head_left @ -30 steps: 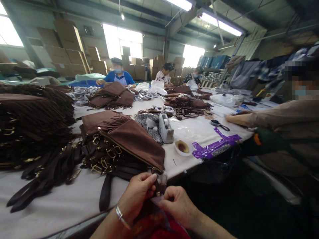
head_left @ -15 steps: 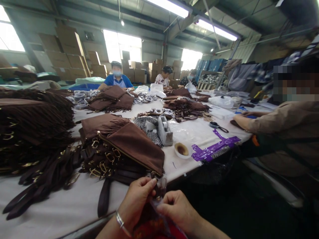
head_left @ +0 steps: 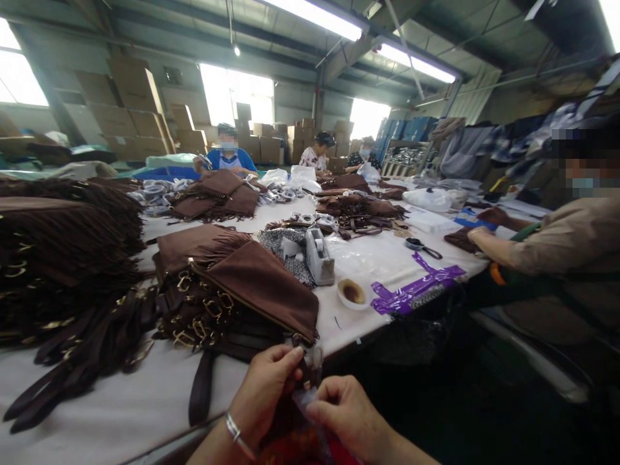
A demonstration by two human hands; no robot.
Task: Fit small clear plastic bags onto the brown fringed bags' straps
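Note:
At the table's near edge, my left hand (head_left: 268, 381) is closed, thumb and fingers pinching a small dark brown strap end (head_left: 305, 373) with a gold-coloured metal fitting. Close beside it, my right hand (head_left: 351, 413) pinches clear plastic film (head_left: 304, 397) that lies about the strap end. How far the film wraps the strap I cannot tell. Just beyond my fingers lies a stack of brown fringed bags (head_left: 266, 278) with gold zips and clips. One brown wrist strap (head_left: 201, 387) hangs from the stack toward the table edge.
Left stands a tall pile of fringed brown bags (head_left: 62, 245). A tape dispenser (head_left: 320, 258), a small bowl (head_left: 352, 294) and purple tape (head_left: 411, 287) lie ahead. A co-worker at the right handles a brown piece (head_left: 460, 239); other people sit across the table.
My hands stay nearly in place, the right slightly lower, both still pinching. The co-worker at the right has shifted back and the brown piece shows more. The blue-shirted person has raised a hand.

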